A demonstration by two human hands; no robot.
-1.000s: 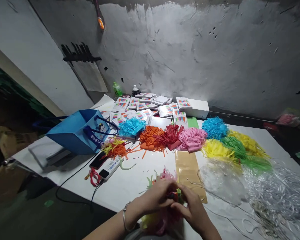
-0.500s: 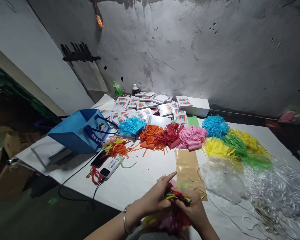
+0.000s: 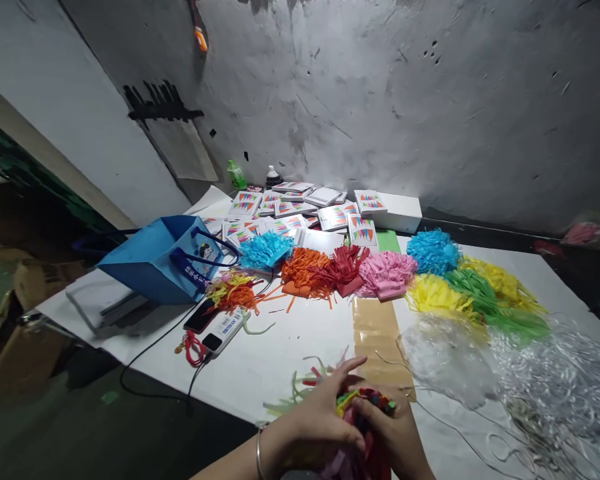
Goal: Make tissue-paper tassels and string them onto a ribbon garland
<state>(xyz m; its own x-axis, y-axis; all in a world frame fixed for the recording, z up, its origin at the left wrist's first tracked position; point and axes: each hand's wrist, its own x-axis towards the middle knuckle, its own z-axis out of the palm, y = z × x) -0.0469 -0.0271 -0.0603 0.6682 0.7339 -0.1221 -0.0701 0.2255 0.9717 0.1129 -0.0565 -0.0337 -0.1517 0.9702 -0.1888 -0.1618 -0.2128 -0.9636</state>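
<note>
Both of my hands close around a bundle of multicoloured paper tassels (image 3: 365, 402) at the table's near edge. My left hand (image 3: 325, 417) wraps the bundle from the left, forefinger stretched out over it. My right hand (image 3: 393, 437) grips it from the right, fingers curled at the top. Loose green and pink strips (image 3: 300, 393) stick out to the left of the bundle. A bracelet (image 3: 259, 452) circles my left wrist.
Piles of cut paper tassels lie across the white table (image 3: 280, 353): blue (image 3: 265, 250), orange (image 3: 305, 270), red (image 3: 347, 263), pink (image 3: 385, 273), yellow (image 3: 435, 293), green (image 3: 485, 300). Clear plastic bags (image 3: 445, 357) and string (image 3: 560, 373) lie right. A blue bag (image 3: 155, 263), phone (image 3: 200, 317), power bank (image 3: 223, 331) and small boxes (image 3: 300, 213) sit left and back.
My hands have drawn the bundle nearer to me and lower in view. The left hand has shifted over the bundle, and loose strips now show at its left.
</note>
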